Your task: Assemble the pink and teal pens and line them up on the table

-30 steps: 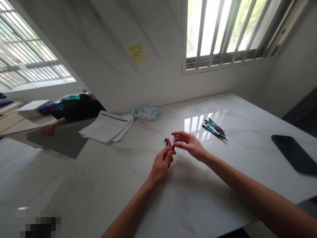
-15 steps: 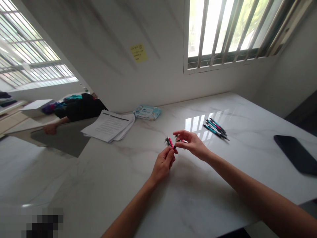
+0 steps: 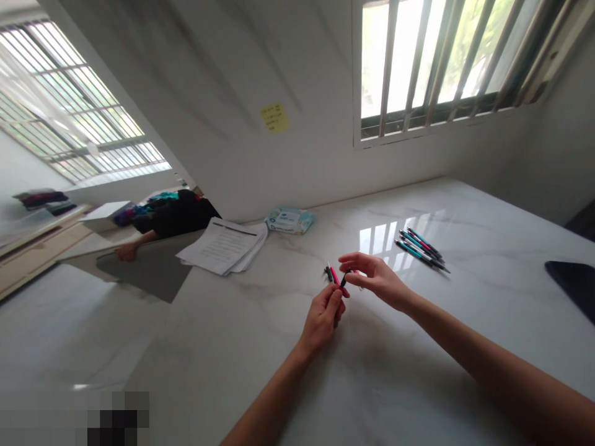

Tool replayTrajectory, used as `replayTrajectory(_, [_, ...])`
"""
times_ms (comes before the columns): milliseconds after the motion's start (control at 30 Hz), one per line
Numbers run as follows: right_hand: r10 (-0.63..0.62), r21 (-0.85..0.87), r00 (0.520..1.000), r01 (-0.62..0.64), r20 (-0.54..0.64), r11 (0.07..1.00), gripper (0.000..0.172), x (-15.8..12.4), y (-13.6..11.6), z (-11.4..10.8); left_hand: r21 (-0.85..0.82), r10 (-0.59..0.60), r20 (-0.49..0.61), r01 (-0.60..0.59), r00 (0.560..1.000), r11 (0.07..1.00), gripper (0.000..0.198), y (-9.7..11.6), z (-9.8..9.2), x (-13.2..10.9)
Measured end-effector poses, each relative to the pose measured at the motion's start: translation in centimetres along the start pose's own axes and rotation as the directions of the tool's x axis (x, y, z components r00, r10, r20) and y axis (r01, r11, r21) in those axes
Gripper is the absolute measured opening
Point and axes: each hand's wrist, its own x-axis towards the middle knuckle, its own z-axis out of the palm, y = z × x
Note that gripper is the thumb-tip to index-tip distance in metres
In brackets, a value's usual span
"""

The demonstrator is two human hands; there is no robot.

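Observation:
My left hand [image 3: 324, 316] is closed, its thumb and fingers pinching a small pen part whose reddish end shows by the fingertips. A short black pen piece [image 3: 344, 280] rises from that grip towards my right hand [image 3: 374, 280]. The right thumb and curled fingers close around its upper end, with the exact contact partly hidden. Just beyond the left fingertips lie a red pen barrel [image 3: 335, 275] and a black pen part [image 3: 328, 272] on the table. More small red and clear parts are half hidden behind the right fingers.
Several pens [image 3: 422, 251], teal, red and black, lie right of my hands. A dark phone [image 3: 574, 286] rests at the right edge. Printed papers [image 3: 223, 246] and a wipes pack [image 3: 291, 220] are at the back. A person's hand [image 3: 126, 250] touches a grey panel [image 3: 149, 266] on the left.
The view has shifted, so everything sits further right and slightly lower. My two hands keep nearly the same pose around the black pen piece.

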Motion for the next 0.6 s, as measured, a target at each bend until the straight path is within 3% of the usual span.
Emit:
replayTrajectory(167, [0.003, 0.144, 1.0, -0.007, 0.028, 0.99, 0.039, -0.1, 0.3, 0.0, -0.03, -0.001, 0.001, 0.001, 1.0, 1.0, 0.041, -0.2, 0.0, 0.0])
replayTrajectory(400, [0.076, 0.347, 0.995, -0.049, -0.064, 0.936, 0.046, -0.1, -0.1, -0.1, -0.059, 0.015, 0.003, -0.014, 1.0, 0.998, 0.042, -0.3, 0.5, 0.0])
replayTrajectory(600, [0.11, 0.513, 0.99, -0.047, -0.093, 0.857, 0.028, -0.1, -0.9, -0.3, -0.018, 0.054, 0.01, -0.054, 0.998, 0.998, 0.036, 0.3, 0.8, -0.2])
